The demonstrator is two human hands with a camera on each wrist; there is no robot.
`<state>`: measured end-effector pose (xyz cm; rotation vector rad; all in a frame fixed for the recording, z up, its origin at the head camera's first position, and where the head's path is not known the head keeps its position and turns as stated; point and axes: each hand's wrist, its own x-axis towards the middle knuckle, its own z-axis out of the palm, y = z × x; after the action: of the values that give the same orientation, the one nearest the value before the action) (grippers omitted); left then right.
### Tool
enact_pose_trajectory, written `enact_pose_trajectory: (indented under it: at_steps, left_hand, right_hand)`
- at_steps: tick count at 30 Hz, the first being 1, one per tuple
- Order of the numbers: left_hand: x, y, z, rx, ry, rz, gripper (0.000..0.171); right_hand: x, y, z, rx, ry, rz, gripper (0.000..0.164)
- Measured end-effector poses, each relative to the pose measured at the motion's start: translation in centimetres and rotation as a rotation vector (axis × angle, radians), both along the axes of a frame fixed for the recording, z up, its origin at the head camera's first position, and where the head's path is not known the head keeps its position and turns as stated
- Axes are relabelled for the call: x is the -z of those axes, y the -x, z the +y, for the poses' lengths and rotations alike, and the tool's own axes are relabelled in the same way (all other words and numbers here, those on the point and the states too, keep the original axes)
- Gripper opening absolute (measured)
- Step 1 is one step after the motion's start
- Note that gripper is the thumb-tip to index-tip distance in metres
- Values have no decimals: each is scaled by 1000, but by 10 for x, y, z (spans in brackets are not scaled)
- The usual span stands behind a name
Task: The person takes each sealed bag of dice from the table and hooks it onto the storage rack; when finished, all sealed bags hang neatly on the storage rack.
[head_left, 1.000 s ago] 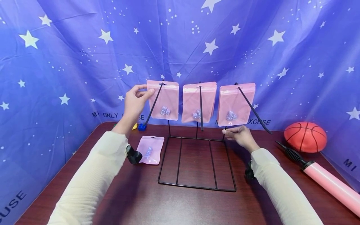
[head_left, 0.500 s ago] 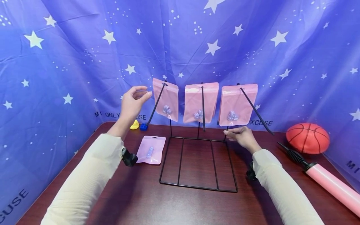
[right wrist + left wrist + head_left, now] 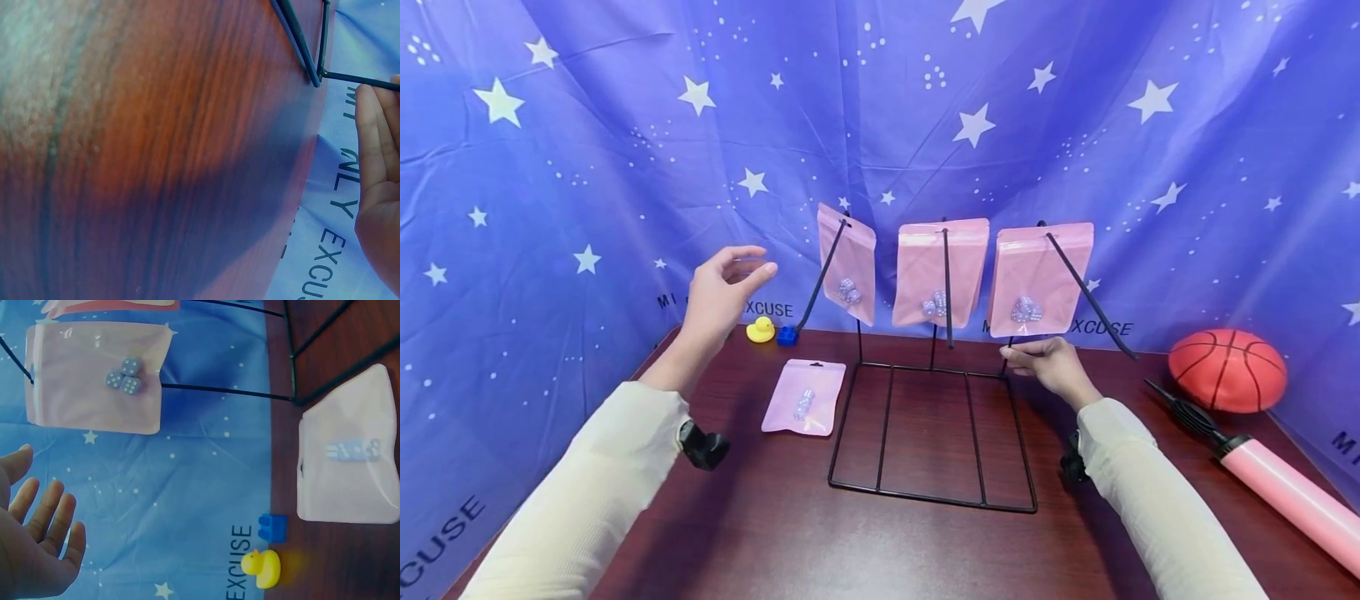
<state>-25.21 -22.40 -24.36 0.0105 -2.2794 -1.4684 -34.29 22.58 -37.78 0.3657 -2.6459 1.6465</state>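
My left hand [image 3: 718, 292] is in the air left of a black wire display rack [image 3: 925, 497], fingers loosely bent and holding nothing. Nearest to it, a pink pouch with dice [image 3: 859, 262] hangs by its top slot from the rack's left hook, turned at an angle. More pink dice pouches hang on the middle hook [image 3: 949, 312] and the right hook [image 3: 1101, 312]. With thumb and fingers, my right hand [image 3: 1051, 367] pinches the rack's right upright, just under the right pouch. Another pink pouch [image 3: 782, 408] with dice lies flat on the table, left of the rack base.
A yellow rubber duck [image 3: 762, 330] and a blue toy brick [image 3: 787, 336] sit at the table's back edge. On the right are a red basketball-patterned ball [image 3: 1227, 371] and a pink hand pump [image 3: 1285, 487] with a black nozzle. A starry blue cloth [image 3: 880, 100] hangs behind.
My left hand has let go of the left hanging pouch and drawn away to the left and slightly down. That pouch has swung to an angle. My right hand keeps its grip on the rack.
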Motion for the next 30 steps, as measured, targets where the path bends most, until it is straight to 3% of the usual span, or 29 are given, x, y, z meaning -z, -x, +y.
enact_pose_trajectory:
  at_steps: [5,12,30]
  left_hand:
    - [13,-10,-10,31,46,-22,48]
    - [45,-15,-17,33,96,-87,48]
    - [119,6,-9,-53,51,-341,59]
  right_hand:
    - [0,1,0,7,1,-1,35]
    - [0,1,0,2,2,-3,37]
    - [-2,-2,-1,-3,-8,-4,37]
